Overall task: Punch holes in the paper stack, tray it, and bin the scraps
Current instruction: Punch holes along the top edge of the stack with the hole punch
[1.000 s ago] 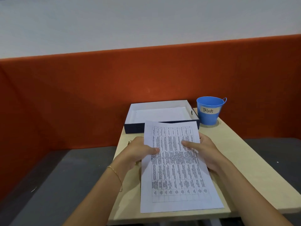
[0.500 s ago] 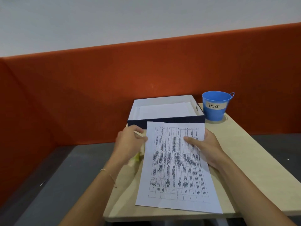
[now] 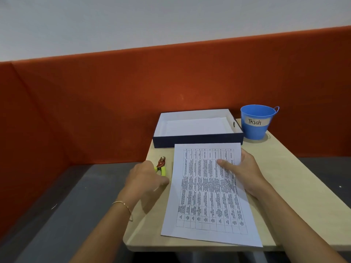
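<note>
Paper stack (image 3: 207, 190), lay flat on worktop (image 3: 288, 186) just before tray (image 3: 197, 139); right grip (image 3: 245, 173) pinched its right edge, thumb on top; sheets likely to skew if that slackened; printed table unreadable
Bucket (image 3: 255, 130), labelled "Trash"
Punch (image 3: 161, 164), left grip (image 3: 144, 179) curled at its handles, hold uncertain; might slip

Orange partition (image 3: 171, 88), pale wall (image 3: 152, 21)
</note>
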